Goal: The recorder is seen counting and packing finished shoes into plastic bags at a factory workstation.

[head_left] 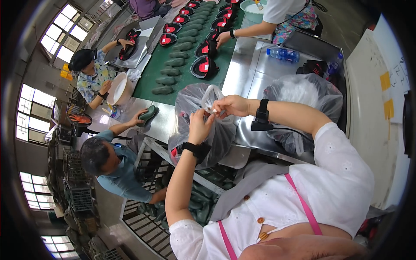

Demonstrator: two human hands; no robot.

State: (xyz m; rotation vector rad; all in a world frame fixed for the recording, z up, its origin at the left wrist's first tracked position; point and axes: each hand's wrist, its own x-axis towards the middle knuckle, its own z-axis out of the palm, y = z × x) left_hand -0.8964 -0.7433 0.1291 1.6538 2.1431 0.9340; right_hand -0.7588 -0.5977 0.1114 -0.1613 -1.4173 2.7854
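A clear plastic bag (193,102) stuffed with dark items, some red showing through, stands at the near edge of the steel table (247,73). My left hand (200,125) pinches the gathered top of the bag from below. My right hand (231,105) grips the twisted neck of the same bag from the right. Both wrists wear black bands. The bag's contents are mostly hidden by the crumpled plastic.
A second filled clear bag (303,97) sits to the right, beside a water bottle (282,53). A green conveyor belt (182,65) carries dark green shoe lasts and black-red shoe parts. Three other people work around it; one's hand (139,118) holds a green last.
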